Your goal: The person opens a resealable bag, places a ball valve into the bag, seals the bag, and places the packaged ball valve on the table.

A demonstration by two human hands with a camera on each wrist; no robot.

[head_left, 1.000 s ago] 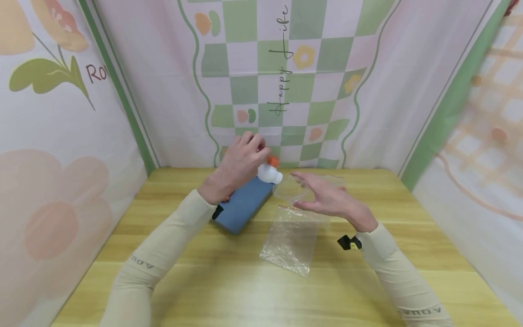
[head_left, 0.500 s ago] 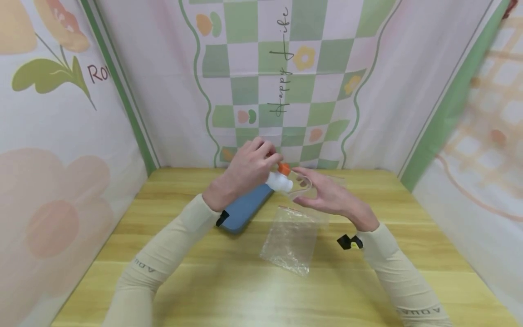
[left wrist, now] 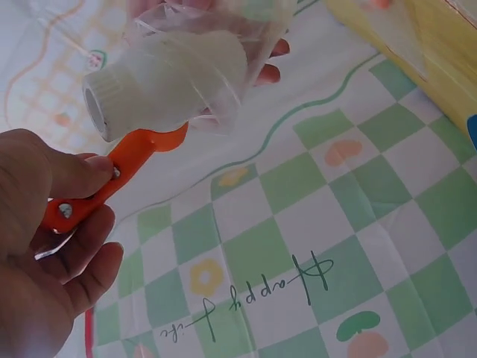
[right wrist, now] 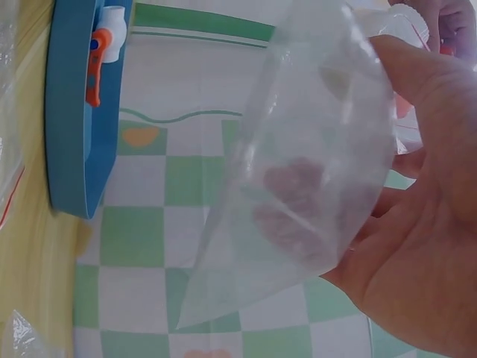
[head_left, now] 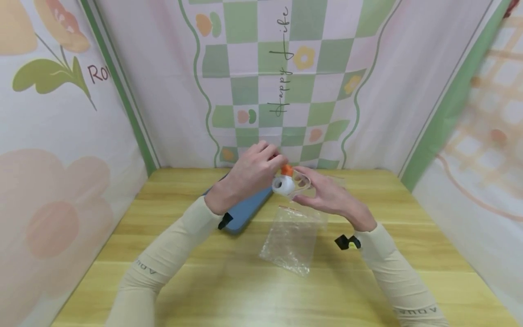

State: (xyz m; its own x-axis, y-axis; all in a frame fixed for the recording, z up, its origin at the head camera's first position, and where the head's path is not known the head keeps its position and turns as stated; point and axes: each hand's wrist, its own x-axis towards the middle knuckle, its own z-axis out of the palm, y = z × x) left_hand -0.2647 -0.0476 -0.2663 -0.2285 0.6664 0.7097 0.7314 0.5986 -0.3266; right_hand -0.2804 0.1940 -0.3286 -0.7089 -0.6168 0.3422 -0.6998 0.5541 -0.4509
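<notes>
A white plastic ball valve (head_left: pixel 283 186) with an orange lever handle (left wrist: pixel 134 160) hangs above the back of the table. My left hand (head_left: pixel 253 170) pinches that handle between thumb and fingers. My right hand (head_left: pixel 327 193) holds a clear plastic bag (right wrist: pixel 298 186) with its mouth spread towards the valve. In the left wrist view, one end of the valve lies within the bag's mouth, while its round open end points out of it. The right hand's fingers show blurred through the film in the right wrist view.
A blue tray (head_left: pixel 253 206) stands on the wooden table under my left forearm. In it lies another white valve (right wrist: pixel 112 33) with an orange handle. A flat clear zip bag (head_left: pixel 290 240) lies nearer me. Printed curtains (head_left: pixel 163 91) rise behind the table and at both sides.
My left hand has moved right with the valve, up to the bag's mouth. The valve has turned so its open end faces me. The right hand has barely moved.
</notes>
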